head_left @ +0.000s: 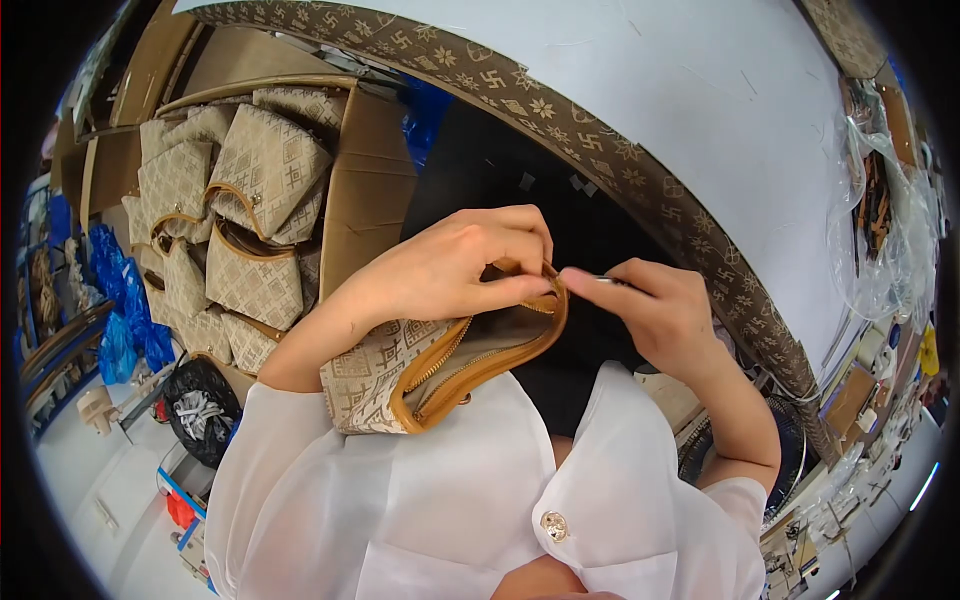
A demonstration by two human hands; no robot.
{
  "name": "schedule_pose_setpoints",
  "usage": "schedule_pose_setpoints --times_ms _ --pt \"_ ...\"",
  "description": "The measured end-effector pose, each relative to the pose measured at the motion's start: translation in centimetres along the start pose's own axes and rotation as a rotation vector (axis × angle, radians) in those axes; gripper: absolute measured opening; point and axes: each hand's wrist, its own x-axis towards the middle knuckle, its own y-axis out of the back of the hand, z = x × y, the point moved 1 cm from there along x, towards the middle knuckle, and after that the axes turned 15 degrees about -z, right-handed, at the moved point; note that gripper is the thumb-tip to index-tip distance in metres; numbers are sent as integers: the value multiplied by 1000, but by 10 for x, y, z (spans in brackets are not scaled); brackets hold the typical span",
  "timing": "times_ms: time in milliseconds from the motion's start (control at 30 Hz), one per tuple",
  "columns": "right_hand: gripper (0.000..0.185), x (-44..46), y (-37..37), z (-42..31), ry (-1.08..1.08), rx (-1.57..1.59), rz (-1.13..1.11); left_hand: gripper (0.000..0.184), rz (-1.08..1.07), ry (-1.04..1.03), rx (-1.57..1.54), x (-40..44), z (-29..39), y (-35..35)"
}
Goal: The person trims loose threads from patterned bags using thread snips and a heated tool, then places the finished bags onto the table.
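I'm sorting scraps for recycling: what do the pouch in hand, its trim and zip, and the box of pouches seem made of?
Pouch: matte patterned fabric, perhaps coated canvas.
Trim: smooth tan leather or imitation, softly shiny.
Zip: probably metal, from its glinting gold-coloured teeth.
Box: cardboard, judging by its plain brown folded flap.

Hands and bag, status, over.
Left hand gripping patterned bag at rim. Right hand at rim, holding slim tool. Bag unzipped. Hands partly hide rim's end.
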Motion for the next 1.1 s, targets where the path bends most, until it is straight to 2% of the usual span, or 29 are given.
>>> schedule_pose_setpoints --times_ms 100,233,333,533,667,767,800,900,933,1033,1100 --pt "37 0 -15 -9 -337 967 155 16 45 -34 54 0 -2 -1" --pt "34 1 -24 -24 -406 1167 16 13 131 -37 69 -2 -1 -3" --pt "34 4 -30 -30 -419 1193 57 14 187 34 72 -4 -1 -5" --pt "35 6 -33 -33 -449 1228 99 12 146 116 83 -4 9 -8" --pt "36 3 -29 -31 -417 1188 63 12 172 50 19 -3 1 -12" --pt "40 4 -23 -28 -317 806 293 12 164 -28 -49 -4 -6 -11" --pt "40 4 -19 -27 -320 807 299 11 161 -27 -71 -4 -6 -10" --pt "42 4 6 -27 -254 25 78 11 146 -27 -117 -4 -7 -9" --pt "42 5 10 -27 -259 24 80 11 143 -29 -114 -4 -6 -9" --pt "43 10 16 -32 -194 -235 45 11 138 -33 -108 -3 -4 -8" --pt "43 14 19 -34 -183 -269 17 11 141 -28 -111 -4 -3 -8"
